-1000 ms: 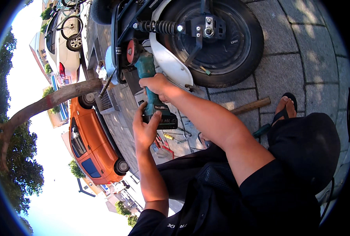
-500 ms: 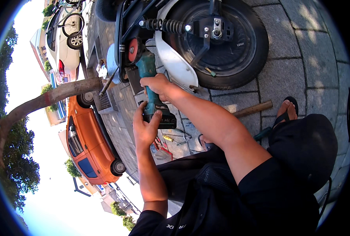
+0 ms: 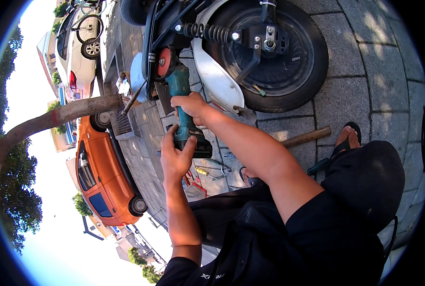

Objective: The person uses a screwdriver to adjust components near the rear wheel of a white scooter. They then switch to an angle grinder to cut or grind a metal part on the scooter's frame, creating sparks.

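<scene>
Both my hands hold a teal cordless angle grinder [image 3: 178,82]. My right hand [image 3: 193,107] is wrapped round the middle of its body. My left hand [image 3: 176,151] grips its rear end, by the black battery [image 3: 202,148]. The grinder's red disc [image 3: 164,62] is up against or very near the black frame [image 3: 149,59] of a two-wheeled scooter; I cannot tell whether they touch. Right of the disc are the scooter's white fender [image 3: 220,83], coil spring shock [image 3: 207,32] and rear wheel [image 3: 289,78].
On the grey paving [image 3: 341,90] lie a wooden handle [image 3: 307,137], a yellow-handled tool [image 3: 201,171] and a red-handled tool [image 3: 197,185], close to my feet. A tree trunk [image 3: 69,113], an orange car [image 3: 105,171] and a white car [image 3: 74,57] stand on the left.
The view has shifted slightly, so the scooter sits a little lower and farther right. Both hands keep their hold on the grinder, whose disc stays beside the frame.
</scene>
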Demonstrator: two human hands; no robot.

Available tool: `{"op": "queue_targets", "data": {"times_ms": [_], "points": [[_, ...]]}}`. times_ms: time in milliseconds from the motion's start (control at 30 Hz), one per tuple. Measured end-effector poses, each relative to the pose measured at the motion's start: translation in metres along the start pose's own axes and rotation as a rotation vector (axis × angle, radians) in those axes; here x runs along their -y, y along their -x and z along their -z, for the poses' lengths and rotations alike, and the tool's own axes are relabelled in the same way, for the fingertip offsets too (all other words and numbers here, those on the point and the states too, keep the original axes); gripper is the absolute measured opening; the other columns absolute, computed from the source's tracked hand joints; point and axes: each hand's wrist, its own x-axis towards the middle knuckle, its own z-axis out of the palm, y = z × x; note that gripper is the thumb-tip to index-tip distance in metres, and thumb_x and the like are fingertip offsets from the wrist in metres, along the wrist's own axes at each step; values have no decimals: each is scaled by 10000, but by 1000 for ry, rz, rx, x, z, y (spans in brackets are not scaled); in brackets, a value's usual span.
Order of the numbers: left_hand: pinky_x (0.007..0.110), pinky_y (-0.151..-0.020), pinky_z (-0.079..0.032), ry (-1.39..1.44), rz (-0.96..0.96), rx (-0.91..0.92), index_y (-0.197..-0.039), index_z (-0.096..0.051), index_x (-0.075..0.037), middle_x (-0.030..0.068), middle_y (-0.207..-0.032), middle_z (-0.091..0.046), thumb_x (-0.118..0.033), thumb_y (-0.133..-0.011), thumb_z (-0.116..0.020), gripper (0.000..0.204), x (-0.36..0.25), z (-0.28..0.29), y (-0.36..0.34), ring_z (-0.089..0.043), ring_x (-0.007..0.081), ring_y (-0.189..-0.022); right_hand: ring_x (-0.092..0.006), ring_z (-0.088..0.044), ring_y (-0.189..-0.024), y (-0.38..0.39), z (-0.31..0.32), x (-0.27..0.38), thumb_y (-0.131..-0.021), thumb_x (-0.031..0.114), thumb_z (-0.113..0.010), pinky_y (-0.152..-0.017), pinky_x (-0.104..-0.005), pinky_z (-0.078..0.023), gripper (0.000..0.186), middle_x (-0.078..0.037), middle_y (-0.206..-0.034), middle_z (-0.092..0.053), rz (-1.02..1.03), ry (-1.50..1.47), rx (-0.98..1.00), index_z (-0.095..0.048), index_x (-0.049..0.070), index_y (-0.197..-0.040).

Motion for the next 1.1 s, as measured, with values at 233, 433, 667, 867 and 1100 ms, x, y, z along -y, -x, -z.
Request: {"op": "queue_targets", "data": {"times_ms": [233, 433, 667, 867, 1100], "points": [[456, -1022, -500, 17, 46, -4, -1394, -623, -13, 224, -1270, -654, -319, -877, -812, 629, 1, 0, 0, -644, 399, -1176, -220, -644, -622, -2, 1, 2, -767, 123, -772, -589, -383, -554, 169, -107, -756, -658, -6, 22, -1, -683, 7, -852], [455, -1016, -504, 11, 18, -14, -1394, -622, -11, 221, -1263, -660, -309, -881, -812, 623, 1, -1, -1, -655, 396, -1159, -218, -646, -617, -2, 0, 3, -765, 117, -778, -576, -386, -554, 179, -111, -763, -666, 4, 9, -12, -689, -1, -865], [441, -1015, -508, 26, 10, -3, -1397, -621, 6, 241, -1241, -671, -298, -886, -812, 624, 5, 1, -3, -667, 378, -1148, -217, -626, -574, 2, -5, 6, -804, 86, -762, -531, -378, -537, 138, -107, -718, -640, 19, 24, -48, -669, 1, -862], [432, -1013, -513, 86, 26, 15, -1405, -611, 26, 253, -1247, -682, -277, -901, -802, 618, 16, -1, -3, -679, 361, -1134, -219, -627, -567, 0, -4, 0, -803, 105, -771, -531, -384, -536, 156, -109, -715, -644, 49, 39, -45, -675, -1, -865], [352, -948, -532, 118, -11, 46, -1441, -566, 69, 189, -1200, -692, -214, -944, -768, 606, 24, -5, -7, -667, 233, -1058, -215, -637, -586, -1, -3, 2, -795, 121, -776, -551, -380, -546, 168, -106, -727, -651, 88, 88, -86, -675, 7, -866]]}}
